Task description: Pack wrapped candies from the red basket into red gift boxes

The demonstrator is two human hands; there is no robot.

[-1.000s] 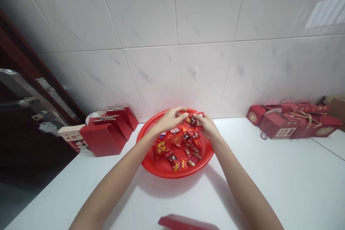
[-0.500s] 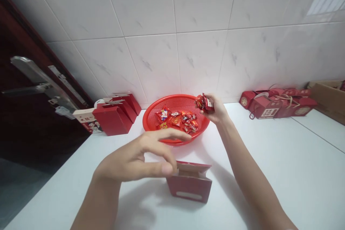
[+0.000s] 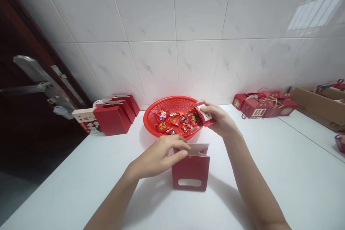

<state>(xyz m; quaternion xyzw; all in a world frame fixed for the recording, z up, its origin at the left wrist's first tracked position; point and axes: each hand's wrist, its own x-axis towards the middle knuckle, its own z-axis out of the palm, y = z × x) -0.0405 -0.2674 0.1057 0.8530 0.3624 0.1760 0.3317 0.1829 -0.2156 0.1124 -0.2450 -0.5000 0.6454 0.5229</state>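
Observation:
My left hand [image 3: 164,154] is at the top left of a small red paper box [image 3: 191,170], thumb and fingers closed about its upper edge. The box stands upright on the table, its top open and a pale oval window low on the front. My right hand [image 3: 219,118] grips several wrapped candies [image 3: 205,114], a white-and-red packet outermost; the fingers partly hide the others. That handful is over the right rim of a red plastic basket [image 3: 152,109], above and behind the box. More red-wrapped candies [image 3: 175,120] lie in the basket.
Several red paper boxes [image 3: 113,120] stand at the left near the door handle [image 3: 32,88], beside a printed cream-and-red box [image 3: 87,120]. Red gift boxes with cord handles [image 3: 265,106] lie by the tiled wall at the right. A cardboard carton [image 3: 318,109] is farther right.
My left hand has closed on the box's edge, and the box has shifted slightly away from me and now faces me squarely. My right hand has turned, lowering the candies slightly. The view has shifted right.

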